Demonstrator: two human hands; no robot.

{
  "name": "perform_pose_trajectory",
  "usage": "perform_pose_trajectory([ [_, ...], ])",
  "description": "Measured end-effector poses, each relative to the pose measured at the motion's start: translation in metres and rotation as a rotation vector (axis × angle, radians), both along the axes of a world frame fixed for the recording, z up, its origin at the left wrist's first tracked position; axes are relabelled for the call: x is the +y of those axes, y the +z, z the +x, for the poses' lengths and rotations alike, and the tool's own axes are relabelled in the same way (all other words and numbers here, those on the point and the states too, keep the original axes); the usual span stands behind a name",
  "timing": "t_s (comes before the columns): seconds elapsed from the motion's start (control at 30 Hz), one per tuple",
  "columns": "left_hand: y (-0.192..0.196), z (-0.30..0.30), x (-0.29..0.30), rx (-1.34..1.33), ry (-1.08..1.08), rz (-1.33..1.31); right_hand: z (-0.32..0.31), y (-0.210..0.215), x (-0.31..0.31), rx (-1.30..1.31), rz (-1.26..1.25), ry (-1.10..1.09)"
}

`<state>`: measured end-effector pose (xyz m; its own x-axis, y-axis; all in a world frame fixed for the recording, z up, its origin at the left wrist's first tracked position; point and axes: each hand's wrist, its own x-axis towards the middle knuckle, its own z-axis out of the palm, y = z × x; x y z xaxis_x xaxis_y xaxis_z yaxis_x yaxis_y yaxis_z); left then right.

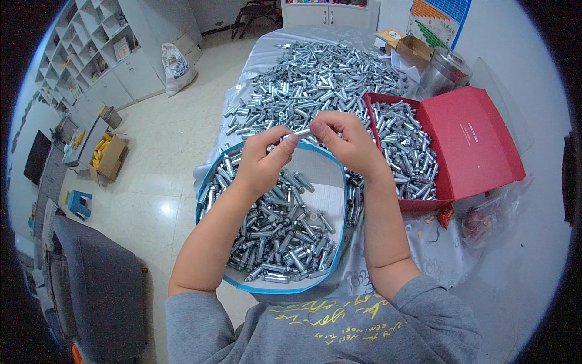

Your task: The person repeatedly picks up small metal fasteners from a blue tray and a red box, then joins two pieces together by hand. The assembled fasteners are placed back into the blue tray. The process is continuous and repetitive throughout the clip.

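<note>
Between my two hands I hold one silvery metal sleeve anchor bolt [301, 133], level above the far rim of a white tub. My left hand [267, 156] pinches its left end with thumb and fingers. At the other end my right hand [350, 144] is closed, thumb against the fingers. Below them the blue-rimmed white tub [324, 176] holds many similar anchor bolts [285, 233], lying in all directions. A wide heap of loose metal sleeves and bolts [321, 76] covers the table beyond my hands.
To the right stands an open red box [473, 145] filled with similar metal parts [406, 151]. Behind it are a metal canister [445, 73] and a cardboard box [414, 51]. A clear plastic bag [494, 218] lies at the right. A dark grey chair [100, 279] stands at the left.
</note>
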<state>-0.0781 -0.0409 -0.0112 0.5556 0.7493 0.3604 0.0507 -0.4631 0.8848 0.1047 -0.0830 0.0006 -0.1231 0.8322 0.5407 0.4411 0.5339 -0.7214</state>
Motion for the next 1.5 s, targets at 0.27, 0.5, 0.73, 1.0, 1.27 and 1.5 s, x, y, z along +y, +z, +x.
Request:
perform_pose_trajectory([
  [0.27, 0.001, 0.001, 0.0, 0.219, 0.187, 0.477, 0.002, 0.01, -0.008, 0.029, -0.258, -0.152],
  [0.5, 0.002, 0.003, -0.007, 0.33, 0.223, 0.812, 0.001, -0.001, -0.003, -0.187, -0.35, -0.268],
  [0.73, -0.003, 0.004, -0.004, 0.308, 0.255, 0.823, -0.006, 0.006, -0.005, -0.092, -0.39, -0.196],
  [1.0, -0.003, 0.005, -0.001, -0.035, 0.012, -0.153, -0.002, 0.006, -0.006, -0.022, -0.167, -0.03],
  [1.27, -0.005, 0.007, -0.001, 0.045, 0.071, 0.038, 0.0, 0.001, -0.003, 0.126, -0.411, 0.011],
  [1.5, -0.001, 0.004, -0.001, 0.232, 0.158, 0.345, -0.003, 0.004, -0.003, 0.253, -0.452, 0.047],
])
